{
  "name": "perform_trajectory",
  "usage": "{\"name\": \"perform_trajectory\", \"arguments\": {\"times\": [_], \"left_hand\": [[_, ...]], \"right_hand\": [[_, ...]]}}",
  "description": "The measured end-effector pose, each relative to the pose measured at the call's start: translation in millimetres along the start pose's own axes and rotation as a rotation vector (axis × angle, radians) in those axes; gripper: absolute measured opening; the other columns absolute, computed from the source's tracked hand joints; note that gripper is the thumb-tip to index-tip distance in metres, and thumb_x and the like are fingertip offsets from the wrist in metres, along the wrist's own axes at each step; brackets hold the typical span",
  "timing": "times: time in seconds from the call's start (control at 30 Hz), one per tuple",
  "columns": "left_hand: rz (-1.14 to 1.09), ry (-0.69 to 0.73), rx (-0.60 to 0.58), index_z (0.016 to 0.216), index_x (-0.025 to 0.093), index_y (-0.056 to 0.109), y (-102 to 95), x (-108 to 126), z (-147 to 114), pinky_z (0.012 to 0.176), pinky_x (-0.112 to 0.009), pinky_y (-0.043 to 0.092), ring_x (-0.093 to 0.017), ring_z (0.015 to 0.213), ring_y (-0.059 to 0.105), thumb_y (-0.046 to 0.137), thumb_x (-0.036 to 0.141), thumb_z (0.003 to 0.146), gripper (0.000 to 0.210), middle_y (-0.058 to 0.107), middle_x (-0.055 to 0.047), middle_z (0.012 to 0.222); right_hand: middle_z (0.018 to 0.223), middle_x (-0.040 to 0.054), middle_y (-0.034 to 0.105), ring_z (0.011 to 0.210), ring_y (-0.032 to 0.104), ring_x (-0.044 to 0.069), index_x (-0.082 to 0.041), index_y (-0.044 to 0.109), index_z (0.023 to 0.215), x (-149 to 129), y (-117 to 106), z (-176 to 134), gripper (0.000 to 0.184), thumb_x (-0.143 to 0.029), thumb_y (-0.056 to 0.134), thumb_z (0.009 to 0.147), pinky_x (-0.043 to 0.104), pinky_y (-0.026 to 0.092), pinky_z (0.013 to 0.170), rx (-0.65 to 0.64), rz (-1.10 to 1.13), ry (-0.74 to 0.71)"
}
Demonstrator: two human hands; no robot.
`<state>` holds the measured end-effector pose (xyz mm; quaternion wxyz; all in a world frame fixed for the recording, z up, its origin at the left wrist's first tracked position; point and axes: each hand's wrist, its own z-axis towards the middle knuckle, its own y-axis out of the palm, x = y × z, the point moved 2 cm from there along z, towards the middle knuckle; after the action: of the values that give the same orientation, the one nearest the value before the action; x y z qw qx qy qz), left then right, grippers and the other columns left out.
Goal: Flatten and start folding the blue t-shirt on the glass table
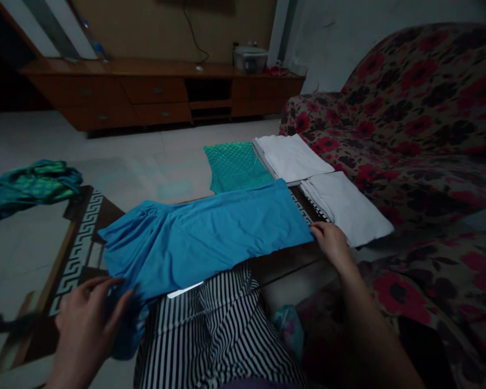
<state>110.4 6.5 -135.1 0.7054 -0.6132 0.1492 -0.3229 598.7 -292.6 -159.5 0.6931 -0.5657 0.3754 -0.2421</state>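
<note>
A blue garment [227, 227], perhaps a shirt, lies lengthwise across the glass table in front of me, its left end bunched and wrinkled. At its right end, my right hand [331, 241] pinches the near corner between thumb and fingers. My left hand [91, 308] is by the near left end, thumb and fingers apart, with its fingertips at the cloth. Part of the garment hangs below the table edge beside that hand. Beyond the blue cloth lies a flat green patterned cloth [238, 165]. Two folded white cloths [294, 156] [350, 208] are at the right.
A crumpled green and blue cloth [32, 186] sits on the table's far left. The table border [79, 248] has a key pattern. A floral sofa [421, 108] stands on the right. Behind is a wooden TV cabinet [154, 94] with a plastic box [250, 58].
</note>
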Motion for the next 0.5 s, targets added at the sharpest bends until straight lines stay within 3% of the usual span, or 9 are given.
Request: {"name": "perform_trajectory", "arguments": {"times": [0.07, 0.17, 0.33, 0.5], "left_hand": [[-0.014, -0.041, 0.080, 0.112, 0.021, 0.055, 2.0, 12.3, -40.0, 0.095, -0.053, 0.042, -0.035, 0.114, 0.048, 0.040, 0.054, 0.088, 0.043, 0.050, -0.016, 0.119], [-0.020, -0.089, 0.077, 0.119, 0.019, 0.055, 12.8, 32.3, -65.7, 0.092, -0.053, 0.043, -0.037, 0.118, 0.045, 0.043, 0.047, 0.089, 0.043, 0.047, -0.019, 0.127], [-0.009, -0.037, -0.012, 0.117, 0.018, 0.061, 24.7, 37.5, -55.0, 0.090, -0.046, 0.045, -0.032, 0.113, 0.048, 0.042, 0.017, 0.084, 0.038, 0.051, -0.016, 0.126], [-0.055, 0.104, 0.000, 0.093, 0.016, 0.069, 12.0, 3.2, -32.0, 0.089, -0.039, 0.045, -0.026, 0.100, 0.053, 0.040, 0.004, 0.073, 0.037, 0.061, -0.013, 0.104]], "right_hand": [[0.101, 0.0163, 0.066, 0.097, 0.059, 0.027, -0.012, 0.068, 0.108, 12.5, 12.5, -33.0, 0.038, -0.039, 0.047, 0.092, 0.035, 0.042, 0.085, 0.068, -0.008, 0.078], [0.097, 0.0194, 0.064, 0.097, 0.058, 0.031, -0.011, 0.069, 0.103, 15.2, 25.9, -51.5, 0.044, -0.047, 0.047, 0.090, 0.039, 0.043, 0.082, 0.200, 0.006, 0.200], [0.100, 0.0195, 0.063, 0.097, 0.058, 0.033, -0.014, 0.069, 0.100, -4.3, 26.6, -38.6, 0.042, -0.050, 0.051, 0.087, 0.040, 0.044, 0.078, 0.180, 0.007, 0.283], [0.101, 0.0188, 0.066, 0.094, 0.063, 0.029, -0.014, 0.065, 0.107, -4.7, 17.4, -24.0, 0.035, -0.040, 0.049, 0.091, 0.036, 0.044, 0.076, 0.035, -0.045, 0.319]]}}
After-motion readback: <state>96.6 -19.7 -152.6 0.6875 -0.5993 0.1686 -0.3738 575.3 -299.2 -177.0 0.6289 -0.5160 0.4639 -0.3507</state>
